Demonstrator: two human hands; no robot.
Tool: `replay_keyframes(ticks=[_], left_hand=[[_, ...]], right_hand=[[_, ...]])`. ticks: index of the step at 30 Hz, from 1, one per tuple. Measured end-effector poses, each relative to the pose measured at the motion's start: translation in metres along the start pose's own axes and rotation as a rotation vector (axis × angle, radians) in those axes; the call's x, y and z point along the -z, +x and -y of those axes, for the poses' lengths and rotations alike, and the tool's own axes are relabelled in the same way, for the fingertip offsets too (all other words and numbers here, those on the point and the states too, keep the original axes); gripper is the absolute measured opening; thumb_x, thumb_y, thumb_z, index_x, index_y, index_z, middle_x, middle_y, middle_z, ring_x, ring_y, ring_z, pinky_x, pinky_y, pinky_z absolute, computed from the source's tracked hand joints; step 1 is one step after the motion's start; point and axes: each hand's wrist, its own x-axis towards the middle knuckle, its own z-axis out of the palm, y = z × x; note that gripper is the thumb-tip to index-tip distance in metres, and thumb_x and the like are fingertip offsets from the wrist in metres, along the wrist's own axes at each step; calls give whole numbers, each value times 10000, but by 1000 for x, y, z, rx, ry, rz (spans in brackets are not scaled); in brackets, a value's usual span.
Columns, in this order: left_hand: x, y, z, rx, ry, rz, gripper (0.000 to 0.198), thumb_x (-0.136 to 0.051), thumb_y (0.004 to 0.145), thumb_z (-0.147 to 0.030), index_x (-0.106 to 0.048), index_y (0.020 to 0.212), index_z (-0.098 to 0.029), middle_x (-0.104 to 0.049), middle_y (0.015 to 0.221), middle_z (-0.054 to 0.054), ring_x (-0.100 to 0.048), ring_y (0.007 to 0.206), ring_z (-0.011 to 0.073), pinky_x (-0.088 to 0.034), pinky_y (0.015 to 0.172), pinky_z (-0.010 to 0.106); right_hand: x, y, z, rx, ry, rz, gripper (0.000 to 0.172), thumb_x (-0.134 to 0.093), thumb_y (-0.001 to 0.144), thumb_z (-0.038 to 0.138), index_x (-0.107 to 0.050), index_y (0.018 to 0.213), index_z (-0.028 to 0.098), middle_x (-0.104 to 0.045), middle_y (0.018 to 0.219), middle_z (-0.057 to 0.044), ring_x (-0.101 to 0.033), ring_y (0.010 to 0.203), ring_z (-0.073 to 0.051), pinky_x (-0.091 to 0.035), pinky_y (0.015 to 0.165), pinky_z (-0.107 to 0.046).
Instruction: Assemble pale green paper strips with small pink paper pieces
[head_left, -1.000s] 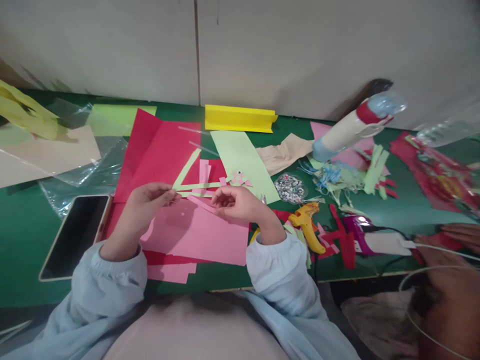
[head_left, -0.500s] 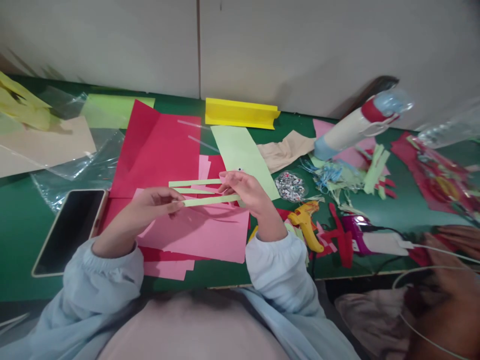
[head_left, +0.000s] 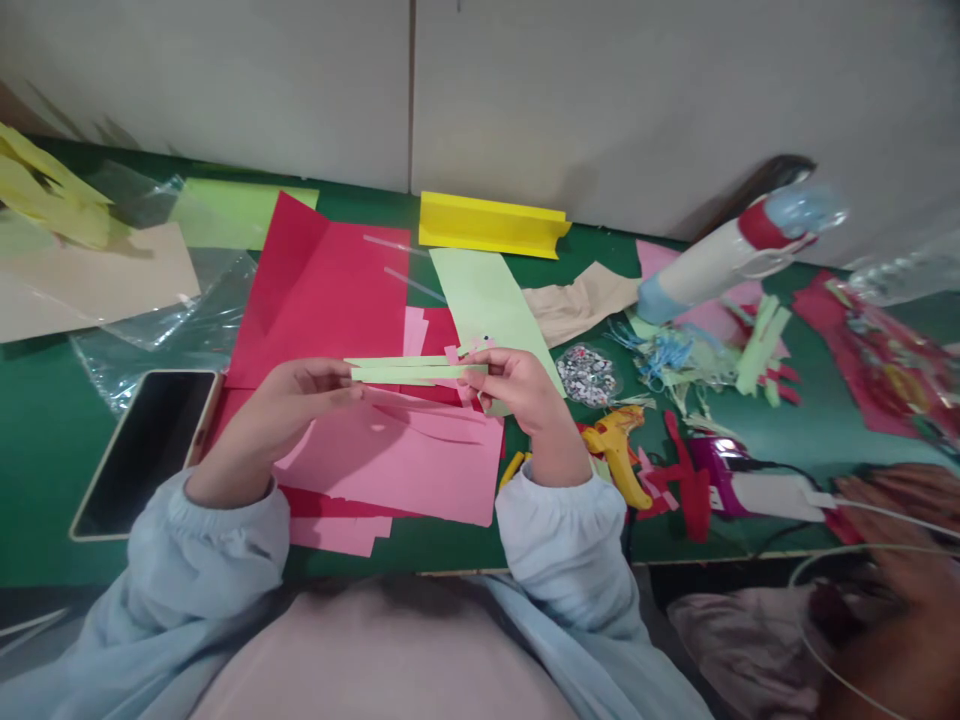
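Note:
Pale green paper strips (head_left: 412, 375) stretch level between my two hands, lying close together one above another. My left hand (head_left: 304, 395) pinches their left ends. At the other end my right hand (head_left: 517, 390) grips them between thumb and fingers. Under the strips lie pink paper sheets (head_left: 420, 465) on top of a red sheet (head_left: 330, 290). A light green sheet (head_left: 491, 290) sits just behind my right hand, with a small pink piece and a dark dot near my fingertips.
A phone (head_left: 146, 455) lies left of my left arm. To the right are a yellow glue gun (head_left: 622, 455), a bag of googly eyes (head_left: 587, 375), a bottle (head_left: 735, 255), paper scraps, a purple plug box (head_left: 720, 470) with cables, and another person's hand (head_left: 900, 510). Folded yellow paper (head_left: 491, 225) stands behind.
The strips, spread apart before, are now drawn close together. My left hand has moved slightly up, and my right hand has shifted right. The whole view has shifted slightly.

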Motion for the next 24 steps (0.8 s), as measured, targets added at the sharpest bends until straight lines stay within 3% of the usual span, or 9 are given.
replay_keyframes(ticks=[4, 10, 17, 21, 24], left_hand=[[-1, 0, 0, 33, -77, -83, 392, -941, 529, -412, -777, 803, -184, -745, 774, 62, -687, 727, 173, -550, 658, 246], [2, 1, 6, -5, 36, -51, 372, -868, 644, -511, -791, 810, -187, -750, 768, 78, -683, 733, 177, -550, 670, 262], [3, 2, 8, -5, 92, -54, 404, -852, 634, -555, -784, 772, -181, -741, 729, 79, -673, 707, 180, -541, 647, 278], [0, 1, 3, -38, 65, -96, 355, -864, 635, -489, -757, 735, -166, -715, 678, 59, -652, 655, 163, -527, 611, 271], [-1, -2, 0, -168, -121, -175, 250, -853, 689, -374, -716, 728, -168, -690, 630, 25, -629, 603, 134, -514, 595, 253]], right_hand=[[1, -1, 0, 8, 0, -5, 368, -841, 654, 402, -699, 871, 141, -689, 622, -22, -586, 513, -108, -451, 470, -235], [-2, -1, 2, -24, -19, -7, 339, -836, 662, 386, -687, 842, 139, -682, 605, -20, -553, 486, -94, -429, 456, -228], [-1, 1, 0, -34, -7, -3, 423, -839, 665, 511, -692, 828, 149, -684, 607, -31, -586, 502, -105, -452, 464, -223], [-1, 2, -1, -7, -82, -26, 469, -757, 729, 617, -687, 806, 159, -695, 666, -54, -614, 541, -125, -472, 491, -241], [-3, 1, -3, 84, -262, -122, 418, -652, 841, 581, -673, 773, 170, -700, 729, -60, -628, 592, -141, -482, 551, -267]])
